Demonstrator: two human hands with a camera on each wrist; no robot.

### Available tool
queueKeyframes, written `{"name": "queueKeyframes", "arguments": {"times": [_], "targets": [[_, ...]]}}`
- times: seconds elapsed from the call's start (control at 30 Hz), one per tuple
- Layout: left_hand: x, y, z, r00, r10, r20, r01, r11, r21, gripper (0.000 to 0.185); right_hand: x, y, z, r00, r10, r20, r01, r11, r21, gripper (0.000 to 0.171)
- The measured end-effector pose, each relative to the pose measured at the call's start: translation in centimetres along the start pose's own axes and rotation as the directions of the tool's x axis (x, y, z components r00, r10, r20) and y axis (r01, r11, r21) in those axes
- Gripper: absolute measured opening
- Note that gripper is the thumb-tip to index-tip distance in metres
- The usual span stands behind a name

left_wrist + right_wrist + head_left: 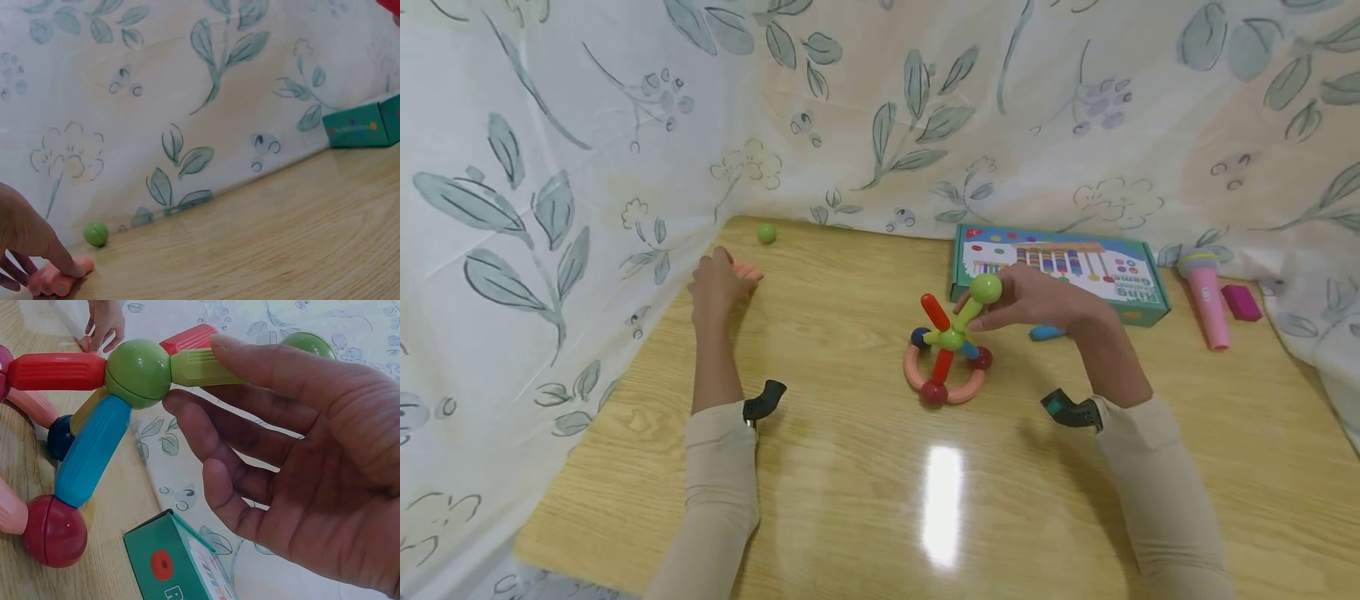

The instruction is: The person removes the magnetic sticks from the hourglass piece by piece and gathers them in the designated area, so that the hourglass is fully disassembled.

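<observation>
- Both hands were seen from the head view: the left hand [718,283] was laid on a pink rod [748,272] at the table's [850,500] far left corner, while the right hand [1037,300] pinched a green rod [968,315] of the built toy [946,358], centre-right. One loose green ball [766,234] lay just beyond the left hand, nearer to it; one box [1060,268] was behind the toy.
- From the left wrist, fingers [59,256] were pressed on the pink rod [56,278], its long axis flat along the table; the ball [96,234] stood apart.
- From the right wrist, the green rod [200,367] was gripped by thumb and fingertips, tilted up from a green hub ball [137,372]. One red [56,370] and one blue rod [90,453] were counted there.
</observation>
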State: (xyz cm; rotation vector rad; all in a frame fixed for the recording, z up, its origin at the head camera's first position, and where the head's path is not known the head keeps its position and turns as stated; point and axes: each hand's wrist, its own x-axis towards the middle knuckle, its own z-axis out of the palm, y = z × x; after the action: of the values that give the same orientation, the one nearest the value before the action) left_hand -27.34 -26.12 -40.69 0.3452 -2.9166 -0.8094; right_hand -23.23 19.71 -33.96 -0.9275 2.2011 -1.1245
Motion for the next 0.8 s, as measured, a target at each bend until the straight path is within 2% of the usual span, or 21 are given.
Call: {"name": "queueKeyframes", "arguments": {"times": [0.23,0.4,0.63,0.8], "targets": [[0.5,-0.4,0.2,1.0,0.003,0.006,-0.004,1.0,0.015,0.055,0.2,0.0,0.0,1.0,0.009,-0.015,-0.009,1.0,-0.019,0.014],[0.4,0.1,0.4,0.999,0.027,0.037,-0.027,1.0,-0.009,0.055,-0.2,0.3,-0.2,0.999,0.037,-0.031,-0.038,0.999,-0.036,0.017],[0.0,0.3,0.3,0.998,0.002,0.058,-0.002,1.0,-0.003,0.058,-0.3,0.7,-0.5,0.999,0.001,0.043,-0.003,0.999,0.037,0.019],[0.6,0.9,0.1,1.0,0.009,0.021,-0.01,0.999,0.034,0.071,-0.1,0.6,-0.5,0.999,0.014,0.029,-0.015,0.999,0.031,0.017]]}}
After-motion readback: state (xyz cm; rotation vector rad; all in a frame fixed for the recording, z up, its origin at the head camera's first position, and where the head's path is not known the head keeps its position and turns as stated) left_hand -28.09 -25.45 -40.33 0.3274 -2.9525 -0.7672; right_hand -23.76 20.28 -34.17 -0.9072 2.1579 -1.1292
